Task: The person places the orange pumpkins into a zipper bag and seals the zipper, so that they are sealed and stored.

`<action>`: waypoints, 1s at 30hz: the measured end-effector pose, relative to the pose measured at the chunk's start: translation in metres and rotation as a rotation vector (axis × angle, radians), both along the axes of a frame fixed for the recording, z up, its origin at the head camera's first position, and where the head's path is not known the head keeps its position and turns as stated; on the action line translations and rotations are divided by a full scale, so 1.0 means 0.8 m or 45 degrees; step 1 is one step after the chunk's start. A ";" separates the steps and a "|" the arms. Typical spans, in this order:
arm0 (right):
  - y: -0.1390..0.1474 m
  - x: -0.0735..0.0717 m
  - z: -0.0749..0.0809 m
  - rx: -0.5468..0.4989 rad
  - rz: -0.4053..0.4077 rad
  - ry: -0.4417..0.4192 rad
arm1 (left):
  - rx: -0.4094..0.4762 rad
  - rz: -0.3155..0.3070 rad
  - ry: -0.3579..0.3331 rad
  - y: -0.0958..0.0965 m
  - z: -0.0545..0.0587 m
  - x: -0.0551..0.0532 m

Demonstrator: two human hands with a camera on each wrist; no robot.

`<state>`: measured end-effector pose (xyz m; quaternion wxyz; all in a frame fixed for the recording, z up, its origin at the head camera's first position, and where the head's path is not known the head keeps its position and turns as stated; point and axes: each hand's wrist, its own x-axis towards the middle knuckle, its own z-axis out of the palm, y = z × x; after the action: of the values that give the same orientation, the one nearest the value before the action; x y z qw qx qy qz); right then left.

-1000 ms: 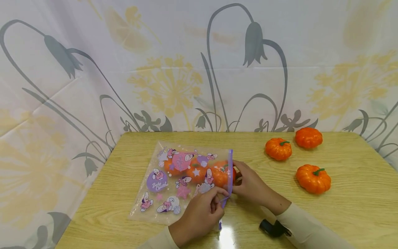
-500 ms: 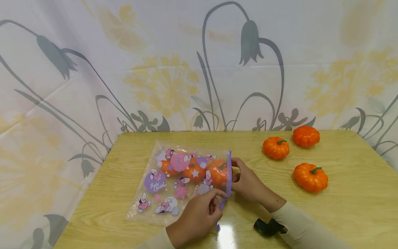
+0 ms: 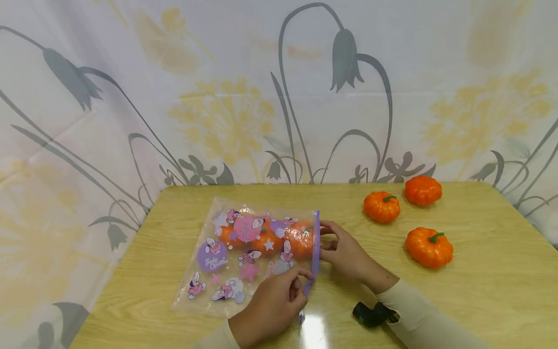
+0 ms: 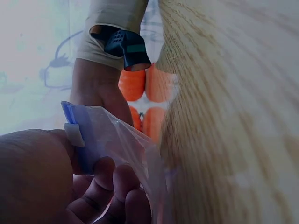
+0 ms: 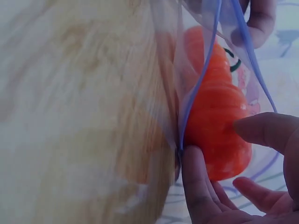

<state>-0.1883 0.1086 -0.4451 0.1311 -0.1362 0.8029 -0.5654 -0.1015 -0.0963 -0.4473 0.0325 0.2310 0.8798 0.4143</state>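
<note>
A clear zip bag (image 3: pixel 212 256) printed with pink and purple cartoons lies flat, its purple-edged mouth facing right. Inside it, several small orange pumpkins form a row; the pumpkin nearest the mouth (image 3: pixel 301 245) sits just within the edge. My left hand (image 3: pixel 274 300) pinches the near part of the mouth, close to a pale zip slider (image 4: pixel 74 134). At the opening is my right hand (image 3: pixel 348 254). In the right wrist view, its extended fingers (image 5: pixel 264 130) touch the end of that pumpkin between the two parted zip edges.
Three more orange pumpkins stand right of the bag: one with its stem showing (image 3: pixel 381 207), one behind (image 3: pixel 423 190) and one nearer (image 3: pixel 429 248). A black wrist device (image 3: pixel 370 314) sits by the right sleeve. A patterned cloth (image 3: pixel 244 58) hangs behind the wooden table (image 3: pixel 348 198).
The pumpkin at the mouth has moved left, from poking past the purple edge to just inside it, with my right fingers following. My left hand keeps its pinch. The head view has shifted slightly.
</note>
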 end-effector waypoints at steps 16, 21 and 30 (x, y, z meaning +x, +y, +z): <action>0.019 -0.005 0.015 0.217 -0.088 0.295 | -0.036 0.013 0.008 -0.001 -0.004 -0.002; 0.025 -0.012 0.020 0.265 -0.154 0.412 | -0.047 0.012 0.000 -0.002 -0.003 -0.003; 0.045 -0.021 0.032 0.271 -0.334 0.507 | -0.029 -0.004 -0.001 -0.002 -0.004 -0.002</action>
<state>-0.2049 0.1445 -0.4192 -0.0903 -0.1250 0.8787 -0.4518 -0.1028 -0.0978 -0.4501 0.0361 0.2317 0.8841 0.4042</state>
